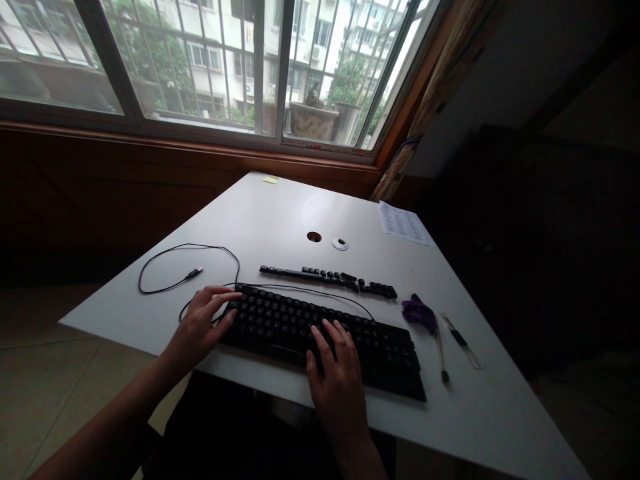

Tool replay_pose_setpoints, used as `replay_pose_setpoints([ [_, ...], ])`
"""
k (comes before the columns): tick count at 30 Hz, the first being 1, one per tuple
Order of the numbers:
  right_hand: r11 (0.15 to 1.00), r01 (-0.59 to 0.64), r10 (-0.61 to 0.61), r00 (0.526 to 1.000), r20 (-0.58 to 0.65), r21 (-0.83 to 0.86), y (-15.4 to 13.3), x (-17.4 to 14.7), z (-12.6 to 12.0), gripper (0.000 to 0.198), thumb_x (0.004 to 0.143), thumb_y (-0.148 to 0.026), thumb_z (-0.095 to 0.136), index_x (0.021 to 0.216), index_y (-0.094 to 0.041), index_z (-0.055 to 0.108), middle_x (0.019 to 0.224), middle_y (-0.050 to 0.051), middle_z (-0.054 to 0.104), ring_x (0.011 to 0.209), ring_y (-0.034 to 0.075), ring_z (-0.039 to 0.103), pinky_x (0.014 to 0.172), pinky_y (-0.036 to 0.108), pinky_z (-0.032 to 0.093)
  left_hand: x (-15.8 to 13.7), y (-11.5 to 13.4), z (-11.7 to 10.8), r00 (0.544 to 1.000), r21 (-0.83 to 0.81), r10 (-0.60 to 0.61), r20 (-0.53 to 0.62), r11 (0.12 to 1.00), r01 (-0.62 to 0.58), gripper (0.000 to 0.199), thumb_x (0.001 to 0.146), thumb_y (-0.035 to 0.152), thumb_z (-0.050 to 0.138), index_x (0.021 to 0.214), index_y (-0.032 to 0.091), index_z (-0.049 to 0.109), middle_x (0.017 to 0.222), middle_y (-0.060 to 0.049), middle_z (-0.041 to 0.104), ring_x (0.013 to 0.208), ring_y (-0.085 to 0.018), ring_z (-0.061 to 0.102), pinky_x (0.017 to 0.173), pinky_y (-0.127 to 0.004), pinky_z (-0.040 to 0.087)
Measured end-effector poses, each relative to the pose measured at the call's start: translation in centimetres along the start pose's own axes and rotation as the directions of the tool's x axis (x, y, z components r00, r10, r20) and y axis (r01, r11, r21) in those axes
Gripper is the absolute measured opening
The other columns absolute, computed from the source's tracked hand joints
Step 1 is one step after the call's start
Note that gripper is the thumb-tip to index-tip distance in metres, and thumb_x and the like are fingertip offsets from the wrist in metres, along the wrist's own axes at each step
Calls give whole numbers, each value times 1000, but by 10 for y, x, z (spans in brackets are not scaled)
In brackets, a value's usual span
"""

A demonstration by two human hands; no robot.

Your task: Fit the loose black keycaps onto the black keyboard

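A black keyboard (287, 320) lies at the near edge of the white desk, slightly turned. Most of its keys are in place; a stretch along its front, near my right hand, looks bare and dark. My left hand (203, 323) rests at the keyboard's left end, fingers stretched over the corner keys and thumb apart. Over the middle-right keys, my right hand (340, 380) lies with fingers spread, fingertips touching the keys. Neither hand grasps anything. Behind the keyboard, loose black keycaps (325, 275) stand in a row.
A black cable (189, 245) loops left, ending in a USB plug (194, 273). At right lie a purple cloth (419, 312), a small brush (442, 360) and a wire-ended tool (460, 339). Farther back are a desk hole (314, 237), a round cover (340, 245) and printed paper (404, 223).
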State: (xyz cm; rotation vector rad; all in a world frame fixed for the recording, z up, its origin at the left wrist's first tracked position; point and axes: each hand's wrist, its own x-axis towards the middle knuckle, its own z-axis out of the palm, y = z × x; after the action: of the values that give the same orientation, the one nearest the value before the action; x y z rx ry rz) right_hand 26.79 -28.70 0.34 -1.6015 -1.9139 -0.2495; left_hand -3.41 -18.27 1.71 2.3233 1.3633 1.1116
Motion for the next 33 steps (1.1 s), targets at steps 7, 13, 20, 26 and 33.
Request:
replay_pose_setpoints([
  [7,992,17,-25,998,64,124,-19,38,9,42,102,-25,52,143,-24,58,156,12,50,148,29,43,120,56,42,-5,-10,2,987,-239,-153,48,958,160,30,102,35,55,128,24,66,125,-8,58,109,-23,69,98,-42,62],
  [13,989,14,-40,984,175,146,-29,65,25,52,99,-37,59,150,-24,53,154,13,52,145,30,47,121,55,40,-6,-14,3,990,-155,-119,80,979,131,31,104,36,54,131,26,63,125,-8,59,114,-24,64,102,-44,59],
  [20,995,35,-53,977,209,91,-27,64,35,60,97,-43,61,153,-25,49,153,12,54,145,31,46,123,55,35,-7,-12,4,992,-104,-100,73,989,107,30,104,35,52,131,26,62,124,-8,60,117,-24,62,102,-42,56],
  [26,992,-28,1,977,212,121,-29,66,36,62,94,-42,66,152,-25,49,151,10,56,141,29,49,123,53,34,-8,-13,3,992,-103,-108,67,988,114,30,103,34,53,129,26,64,125,-7,62,117,-24,64,101,-40,57],
  [33,989,-52,22,978,209,136,-29,69,35,59,95,-41,65,150,-25,51,146,10,60,138,28,51,119,50,38,-8,-9,2,993,-45,-109,45,993,111,28,103,34,51,125,25,65,124,-8,64,119,-26,64,103,-42,54],
])
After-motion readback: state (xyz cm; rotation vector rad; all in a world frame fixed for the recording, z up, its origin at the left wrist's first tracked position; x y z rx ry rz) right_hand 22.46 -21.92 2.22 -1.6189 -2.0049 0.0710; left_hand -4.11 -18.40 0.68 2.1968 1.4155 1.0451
